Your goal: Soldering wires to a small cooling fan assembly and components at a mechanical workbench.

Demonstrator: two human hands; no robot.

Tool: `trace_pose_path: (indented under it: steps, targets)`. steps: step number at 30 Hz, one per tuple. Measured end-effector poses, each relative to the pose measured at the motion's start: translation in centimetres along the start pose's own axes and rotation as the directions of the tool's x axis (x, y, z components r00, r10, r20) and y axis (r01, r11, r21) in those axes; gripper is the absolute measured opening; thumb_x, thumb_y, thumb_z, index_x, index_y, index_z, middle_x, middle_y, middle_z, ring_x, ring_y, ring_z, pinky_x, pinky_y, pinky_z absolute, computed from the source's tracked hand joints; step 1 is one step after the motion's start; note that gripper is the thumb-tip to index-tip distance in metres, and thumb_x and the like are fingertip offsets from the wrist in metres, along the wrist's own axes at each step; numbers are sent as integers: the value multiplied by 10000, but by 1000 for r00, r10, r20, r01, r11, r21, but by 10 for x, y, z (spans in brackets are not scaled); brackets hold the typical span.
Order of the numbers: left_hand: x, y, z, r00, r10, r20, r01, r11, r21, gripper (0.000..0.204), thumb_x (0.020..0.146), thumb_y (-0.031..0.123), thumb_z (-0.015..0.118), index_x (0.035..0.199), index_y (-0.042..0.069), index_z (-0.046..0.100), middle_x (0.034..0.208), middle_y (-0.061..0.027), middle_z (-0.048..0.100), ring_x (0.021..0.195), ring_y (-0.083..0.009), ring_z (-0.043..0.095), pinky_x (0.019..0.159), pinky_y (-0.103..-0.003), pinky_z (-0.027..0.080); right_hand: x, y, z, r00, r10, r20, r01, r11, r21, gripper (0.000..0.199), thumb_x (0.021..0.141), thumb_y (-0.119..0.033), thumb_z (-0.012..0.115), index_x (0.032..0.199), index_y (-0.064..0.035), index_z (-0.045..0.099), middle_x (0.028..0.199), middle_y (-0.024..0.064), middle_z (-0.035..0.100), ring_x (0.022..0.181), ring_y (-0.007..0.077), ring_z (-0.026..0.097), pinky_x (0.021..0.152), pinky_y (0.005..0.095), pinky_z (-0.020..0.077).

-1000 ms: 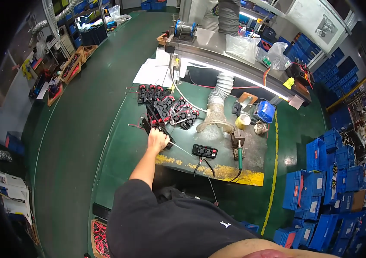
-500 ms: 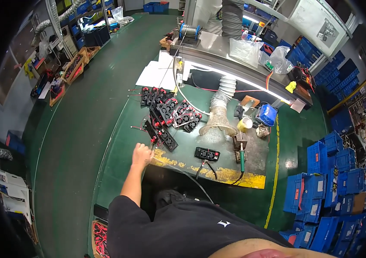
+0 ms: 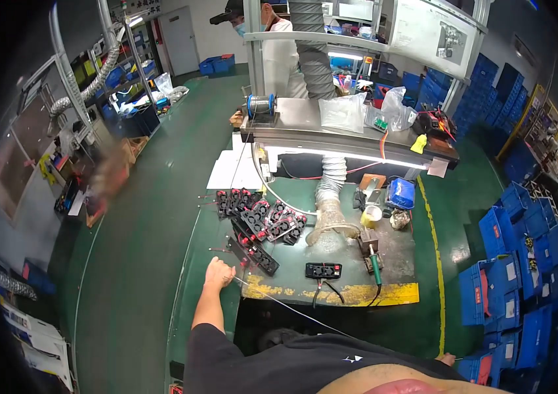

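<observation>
Left hand (image 3: 217, 274) fisted around thin silver solder wire (image 3: 292, 308) at green worktop's (image 3: 348, 253) near-left corner, beside long black-and-red terminal strip (image 3: 253, 255). Right hand (image 3: 448, 358) barely visible, grip cannot tell.

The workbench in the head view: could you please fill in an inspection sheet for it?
Surface: green workbench, worn yellow strip along the front edge.
Job's things: thin wire running from the left hand; black and red parts heaped behind it.
Clutter: blue box, cup, soldering iron.
Grippers: left hand closed at the bench edge; right hand not seen.
Cables: spool on the shelf.
Surroundings: blue crates, another person behind.
</observation>
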State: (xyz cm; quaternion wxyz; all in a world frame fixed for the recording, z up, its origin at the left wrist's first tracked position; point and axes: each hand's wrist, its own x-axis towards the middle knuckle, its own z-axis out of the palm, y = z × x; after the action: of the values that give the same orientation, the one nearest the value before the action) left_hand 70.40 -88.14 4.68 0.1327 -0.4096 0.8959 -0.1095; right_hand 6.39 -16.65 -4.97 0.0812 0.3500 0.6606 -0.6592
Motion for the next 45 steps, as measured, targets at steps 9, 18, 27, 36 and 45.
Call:
trace_pose_path:
  steps: [9, 18, 27, 36, 45]
  targets:
    - [-9, 20, -3, 989, -117, -90, 105, 986, -127, 277, 853, 356, 596, 822, 122, 742, 939, -88, 703, 972, -244, 600, 943, -408, 394, -40, -21, 46, 859, 255, 444, -404, 870, 283, 318, 952, -321, 407, 687, -150, 450, 519, -29, 245, 392, 119, 218, 356, 265, 172]
    - [-58, 142, -42, 988, 23, -150, -62, 962, -266, 201, 796, 267, 631, 861, 94, 712, 895, -108, 692, 926, -270, 641, 987, -459, 377, -118, -1, 140, 714, 353, 605, -515, 850, 112, 356, 980, -361, 408, 683, -166, 437, 517, -33, 218, 392, 112, 177, 360, 277, 147]
    - [-74, 247, -84, 805, 516, 292, -123, 628, -769, 441, 910, 484, 605, 905, 60, 727, 877, -174, 706, 893, -382, 663, 787, -473, 491, -186, -20, 202, 619, 347, 705, -430, 900, -65, 440, 1004, -430, 374, 648, -171, 397, 508, -49, 188, 395, 104, 179, 377, 293, 142]
    - [-79, 241, -104, 914, 339, 225, -46, 635, -771, 508, 900, 527, 603, 756, 49, 701, 744, -200, 655, 772, -398, 652, 683, -465, 499, -188, -2, 181, 787, 312, 532, -471, 861, 193, 454, 904, -349, 619, 574, -214, 338, 471, -43, 256, 364, 124, 284, 356, 282, 197]
    - [-102, 235, -83, 892, 347, 290, -9, 655, -756, 525, 901, 547, 595, 761, 52, 701, 719, -215, 637, 749, -408, 646, 675, -465, 494, -216, 13, 189, 879, 220, 423, -421, 776, 470, 465, 1030, -477, 427, 671, -181, 406, 511, -34, 311, 386, 117, 282, 372, 280, 198]
